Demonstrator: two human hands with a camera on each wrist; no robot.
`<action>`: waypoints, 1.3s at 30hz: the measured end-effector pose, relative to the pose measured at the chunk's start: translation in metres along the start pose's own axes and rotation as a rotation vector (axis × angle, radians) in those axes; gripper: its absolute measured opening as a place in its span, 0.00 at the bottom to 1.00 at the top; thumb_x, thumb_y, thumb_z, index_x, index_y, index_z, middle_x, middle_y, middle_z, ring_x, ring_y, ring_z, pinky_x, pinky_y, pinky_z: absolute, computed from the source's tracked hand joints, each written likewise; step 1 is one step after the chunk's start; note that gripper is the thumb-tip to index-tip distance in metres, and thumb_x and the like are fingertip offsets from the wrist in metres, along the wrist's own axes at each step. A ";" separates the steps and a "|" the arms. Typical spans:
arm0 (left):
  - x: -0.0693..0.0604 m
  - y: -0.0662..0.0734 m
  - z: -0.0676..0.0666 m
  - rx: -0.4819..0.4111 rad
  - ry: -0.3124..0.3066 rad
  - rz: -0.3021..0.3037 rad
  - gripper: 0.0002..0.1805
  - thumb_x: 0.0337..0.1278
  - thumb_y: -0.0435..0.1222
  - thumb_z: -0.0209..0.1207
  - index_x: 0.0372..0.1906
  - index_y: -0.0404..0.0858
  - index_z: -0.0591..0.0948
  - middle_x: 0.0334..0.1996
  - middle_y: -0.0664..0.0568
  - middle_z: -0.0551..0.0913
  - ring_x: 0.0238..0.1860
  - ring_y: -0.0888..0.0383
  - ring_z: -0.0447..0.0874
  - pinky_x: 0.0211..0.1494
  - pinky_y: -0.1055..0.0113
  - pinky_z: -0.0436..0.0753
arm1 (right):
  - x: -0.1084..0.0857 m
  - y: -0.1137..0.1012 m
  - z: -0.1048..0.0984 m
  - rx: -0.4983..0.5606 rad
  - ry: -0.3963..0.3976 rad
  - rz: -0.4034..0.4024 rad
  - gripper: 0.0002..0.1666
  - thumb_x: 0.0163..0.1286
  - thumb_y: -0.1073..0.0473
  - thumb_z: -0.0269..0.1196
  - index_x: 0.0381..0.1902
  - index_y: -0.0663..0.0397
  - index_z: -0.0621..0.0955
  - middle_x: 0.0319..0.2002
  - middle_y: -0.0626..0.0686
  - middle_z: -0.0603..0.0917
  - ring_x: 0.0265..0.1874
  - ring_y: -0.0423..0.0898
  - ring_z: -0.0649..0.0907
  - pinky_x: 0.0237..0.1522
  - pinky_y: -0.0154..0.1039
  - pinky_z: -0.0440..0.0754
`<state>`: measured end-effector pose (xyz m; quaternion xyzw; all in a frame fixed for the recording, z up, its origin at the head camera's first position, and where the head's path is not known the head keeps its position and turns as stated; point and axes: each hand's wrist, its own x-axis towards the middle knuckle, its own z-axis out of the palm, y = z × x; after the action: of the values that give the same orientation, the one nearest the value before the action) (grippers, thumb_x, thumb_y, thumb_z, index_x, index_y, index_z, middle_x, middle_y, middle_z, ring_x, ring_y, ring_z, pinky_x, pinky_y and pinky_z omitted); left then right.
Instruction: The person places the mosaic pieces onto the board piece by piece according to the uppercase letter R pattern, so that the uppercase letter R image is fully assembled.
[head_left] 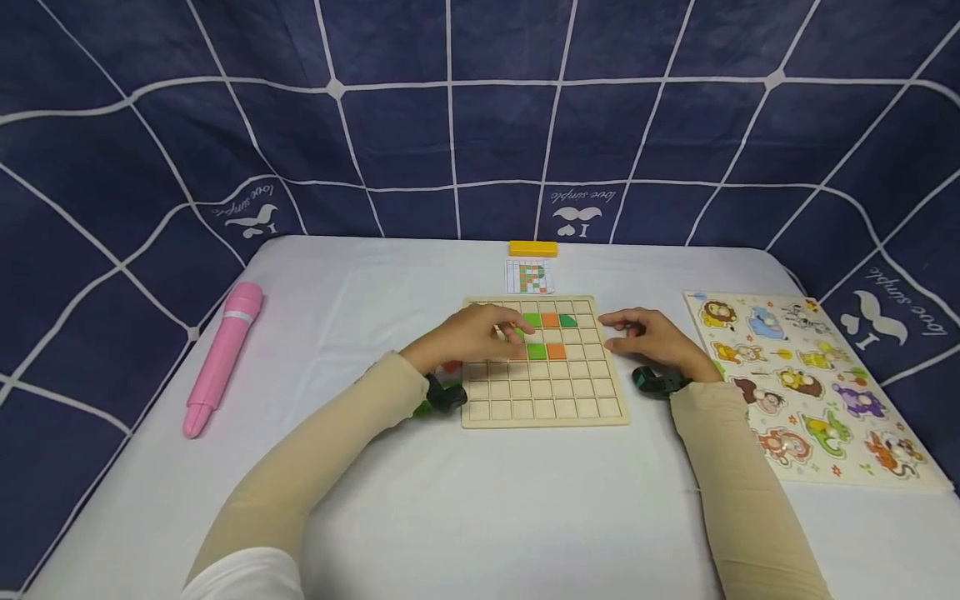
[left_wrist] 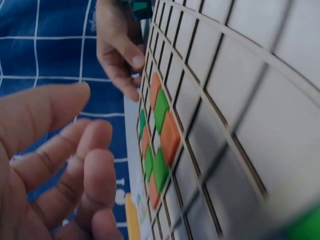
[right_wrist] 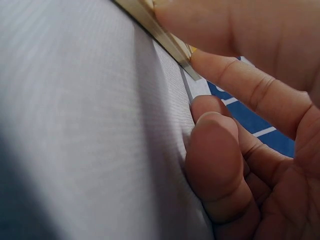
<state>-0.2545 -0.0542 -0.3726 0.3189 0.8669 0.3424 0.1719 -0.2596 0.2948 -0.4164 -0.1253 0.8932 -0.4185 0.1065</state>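
A wooden grid board (head_left: 543, 410) lies on the white table, with several coloured square tiles in its upper cells. Among them are a green tile (head_left: 537, 352), an orange tile (head_left: 556, 352) and a dark green rounded piece (head_left: 567, 321). My left hand (head_left: 474, 335) hovers over the upper left of the board and covers part of it. In the left wrist view its fingers (left_wrist: 99, 172) are loosely bent, with nothing between them and the thumb. My right hand (head_left: 654, 337) is at the board's right edge; its thumb and index finger touch that edge (right_wrist: 167, 42).
Behind the board are a pattern card (head_left: 529, 276) and a yellow bar (head_left: 533, 248). A pink microphone-shaped toy (head_left: 225, 358) lies at left, an animal puzzle board (head_left: 813, 400) at right. Something green (head_left: 423, 409) shows partly under my left wrist. A blue curtain (head_left: 495, 133) hangs behind.
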 end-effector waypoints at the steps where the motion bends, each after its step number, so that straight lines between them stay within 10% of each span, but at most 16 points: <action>1: -0.005 -0.004 -0.003 -0.013 0.000 0.023 0.21 0.72 0.40 0.70 0.66 0.39 0.86 0.47 0.54 0.91 0.44 0.56 0.86 0.50 0.64 0.84 | 0.000 0.000 0.000 -0.002 0.000 -0.002 0.33 0.70 0.64 0.74 0.69 0.71 0.79 0.52 0.63 0.79 0.36 0.46 0.71 0.37 0.34 0.69; 24: -0.137 -0.075 -0.046 -0.158 0.061 -0.040 0.20 0.72 0.34 0.68 0.64 0.31 0.85 0.52 0.46 0.90 0.49 0.52 0.82 0.55 0.66 0.80 | 0.000 -0.001 -0.002 -0.016 -0.001 0.018 0.32 0.71 0.63 0.74 0.69 0.70 0.80 0.52 0.64 0.78 0.38 0.48 0.72 0.39 0.35 0.70; 39: -0.157 -0.095 -0.046 -0.232 -0.054 -0.142 0.21 0.68 0.32 0.70 0.61 0.27 0.84 0.51 0.45 0.88 0.42 0.56 0.84 0.48 0.70 0.81 | 0.000 0.002 -0.001 -0.005 -0.004 0.010 0.33 0.71 0.65 0.73 0.70 0.72 0.78 0.54 0.65 0.78 0.38 0.46 0.71 0.38 0.34 0.70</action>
<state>-0.2040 -0.2352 -0.3942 0.2439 0.8370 0.4184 0.2547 -0.2604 0.2963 -0.4171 -0.1217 0.8947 -0.4155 0.1101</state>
